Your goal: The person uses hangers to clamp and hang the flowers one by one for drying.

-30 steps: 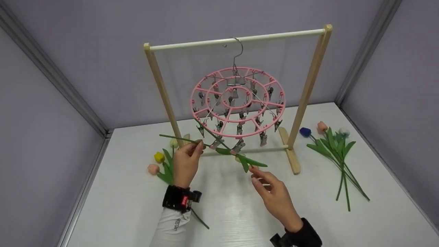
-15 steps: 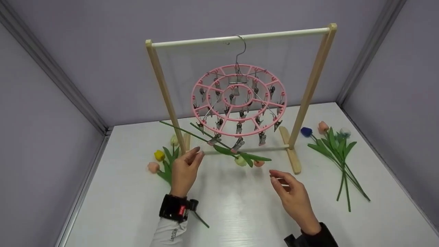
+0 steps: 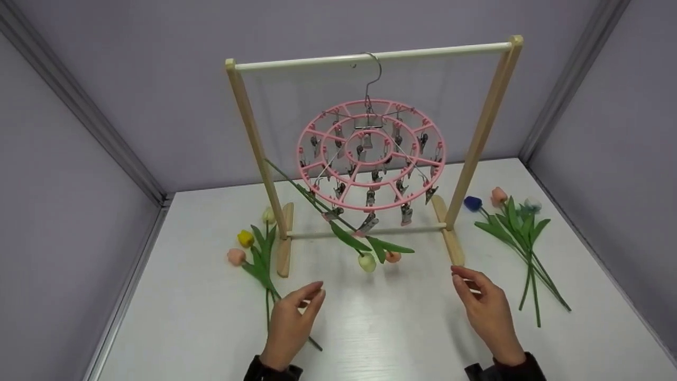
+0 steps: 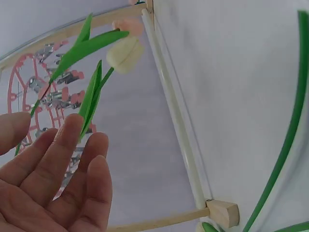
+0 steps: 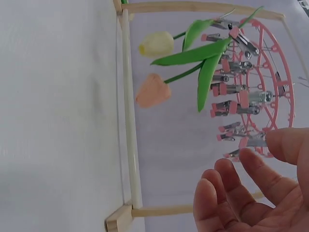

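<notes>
A round pink clip hanger (image 3: 368,208) hangs by its metal hook from a rack. Two artificial tulips dangle slantwise from its front clips (image 3: 368,224), heads low at the right and stems up to the left. One is a cream tulip (image 3: 367,263), the other a peach tulip (image 3: 393,257). My left hand (image 3: 292,324) is over the table near the left tulips, fingers relaxed and holding nothing. Off to the right, my right hand (image 3: 487,312) is apart from the hanger, its fingers loosely bent around nothing. Both wrist views show bare palms beneath the hanging tulips.
The rack has wooden posts (image 3: 482,132), a white top rod (image 3: 307,63) and wooden feet on the white table (image 3: 370,328). At left lie tulips with yellow (image 3: 245,239), pink and cream heads. A bunch at right includes a blue tulip (image 3: 472,203). Walls enclose the table.
Both hands let go of the tulips and drew away, the left down toward me, the right to the right. The cream tulip's stem swung steeper, its head dropping lower beside the peach one.
</notes>
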`<action>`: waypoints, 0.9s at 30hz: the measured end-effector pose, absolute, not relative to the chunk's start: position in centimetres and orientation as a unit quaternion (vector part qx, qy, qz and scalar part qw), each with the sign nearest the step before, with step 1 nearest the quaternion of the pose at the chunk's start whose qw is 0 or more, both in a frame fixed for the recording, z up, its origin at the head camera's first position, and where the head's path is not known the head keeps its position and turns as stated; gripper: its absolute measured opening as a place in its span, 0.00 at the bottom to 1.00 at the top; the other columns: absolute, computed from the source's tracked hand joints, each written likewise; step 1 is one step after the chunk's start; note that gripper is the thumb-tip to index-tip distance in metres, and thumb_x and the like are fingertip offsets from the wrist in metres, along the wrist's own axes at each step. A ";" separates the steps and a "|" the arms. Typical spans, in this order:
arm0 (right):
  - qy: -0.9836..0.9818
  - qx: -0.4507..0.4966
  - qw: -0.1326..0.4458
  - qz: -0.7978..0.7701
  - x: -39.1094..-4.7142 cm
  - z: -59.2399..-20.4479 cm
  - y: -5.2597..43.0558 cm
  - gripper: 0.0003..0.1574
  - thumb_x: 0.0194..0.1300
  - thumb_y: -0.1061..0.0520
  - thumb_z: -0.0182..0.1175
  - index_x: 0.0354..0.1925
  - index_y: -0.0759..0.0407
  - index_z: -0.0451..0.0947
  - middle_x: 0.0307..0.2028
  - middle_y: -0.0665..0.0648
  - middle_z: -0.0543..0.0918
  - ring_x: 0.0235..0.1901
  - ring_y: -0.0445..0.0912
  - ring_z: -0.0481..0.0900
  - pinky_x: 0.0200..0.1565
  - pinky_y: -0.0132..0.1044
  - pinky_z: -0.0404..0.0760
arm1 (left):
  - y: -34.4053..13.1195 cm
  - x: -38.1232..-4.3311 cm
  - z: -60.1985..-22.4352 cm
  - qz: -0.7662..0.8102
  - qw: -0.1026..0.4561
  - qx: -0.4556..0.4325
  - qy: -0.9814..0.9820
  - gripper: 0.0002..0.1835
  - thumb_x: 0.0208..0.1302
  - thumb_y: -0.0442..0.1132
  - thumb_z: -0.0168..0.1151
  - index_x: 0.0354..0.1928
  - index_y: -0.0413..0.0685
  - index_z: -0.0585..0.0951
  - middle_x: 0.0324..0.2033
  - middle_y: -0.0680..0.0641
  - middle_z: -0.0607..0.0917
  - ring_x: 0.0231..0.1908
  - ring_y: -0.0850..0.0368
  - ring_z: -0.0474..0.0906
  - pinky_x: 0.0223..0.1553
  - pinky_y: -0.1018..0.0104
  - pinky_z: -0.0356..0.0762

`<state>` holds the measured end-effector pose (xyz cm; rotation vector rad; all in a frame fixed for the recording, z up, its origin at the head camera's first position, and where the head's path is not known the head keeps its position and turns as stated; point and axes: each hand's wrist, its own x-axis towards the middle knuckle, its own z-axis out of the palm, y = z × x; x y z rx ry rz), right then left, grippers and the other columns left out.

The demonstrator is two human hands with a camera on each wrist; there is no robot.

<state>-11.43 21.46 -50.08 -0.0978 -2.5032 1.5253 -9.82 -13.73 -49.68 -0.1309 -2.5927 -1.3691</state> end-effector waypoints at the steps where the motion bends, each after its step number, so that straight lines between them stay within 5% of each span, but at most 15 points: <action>1: -0.852 -0.036 0.112 0.510 -11.5 -50.1 22.0 0.22 0.73 0.46 0.59 0.56 0.57 0.81 0.52 0.54 0.83 0.45 0.39 0.79 0.41 0.27 0.76 | -13.5 -9.4 -49.8 -0.459 0.100 -0.052 -0.882 0.17 0.71 0.48 0.61 0.51 0.44 0.85 0.41 0.53 0.88 0.40 0.62 0.83 0.40 0.62 0.80; 8: -0.881 -0.067 0.157 0.441 -12.4 -49.8 26.5 0.21 0.73 0.48 0.59 0.55 0.60 0.82 0.49 0.59 0.84 0.40 0.31 0.76 0.38 0.21 0.73 | -11.3 -7.3 -49.7 -0.441 0.086 -0.108 -0.887 0.15 0.71 0.48 0.61 0.51 0.49 0.86 0.41 0.58 0.87 0.42 0.61 0.82 0.41 0.61 0.80; 17: -0.926 -0.079 0.086 0.359 -14.9 -50.3 34.0 0.30 0.76 0.44 0.52 0.57 0.68 0.79 0.49 0.69 0.83 0.48 0.60 0.79 0.36 0.37 0.75 | -8.7 -5.6 -49.3 -0.439 0.099 -0.206 -0.869 0.13 0.70 0.46 0.62 0.50 0.51 0.86 0.40 0.59 0.86 0.43 0.62 0.82 0.43 0.63 0.81; 27: -0.953 -0.032 0.073 0.293 -18.9 -51.8 38.4 0.22 0.73 0.54 0.57 0.50 0.75 0.80 0.41 0.72 0.84 0.36 0.62 0.82 0.33 0.46 0.76 | -6.8 -5.3 -48.8 -0.453 0.136 -0.300 -0.828 0.10 0.70 0.43 0.63 0.50 0.50 0.85 0.40 0.55 0.87 0.40 0.65 0.82 0.41 0.70 0.79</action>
